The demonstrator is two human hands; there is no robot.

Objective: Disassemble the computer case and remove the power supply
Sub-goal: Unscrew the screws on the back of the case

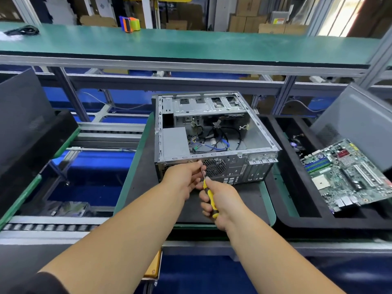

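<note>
**Keep the driver square on the rear-panel screw**

The right hand point(220, 200) is wrapped around the yellow-handled screwdriver point(209, 193), its tip at the rear panel of the computer case point(250, 143). The left hand point(183, 177) pinches the shaft near the tip to steady it. The power supply point(175, 142) sits inside the open case, just behind that corner. Press firmly inward while turning, so the tip doesn't slip. A motherboard point(347, 175) lies well apart, to the right.

screwdriver point(209, 193) tip hidden behind left hand point(183, 177), motherboard point(347, 177) partly covered by panel point(358, 126)
</note>
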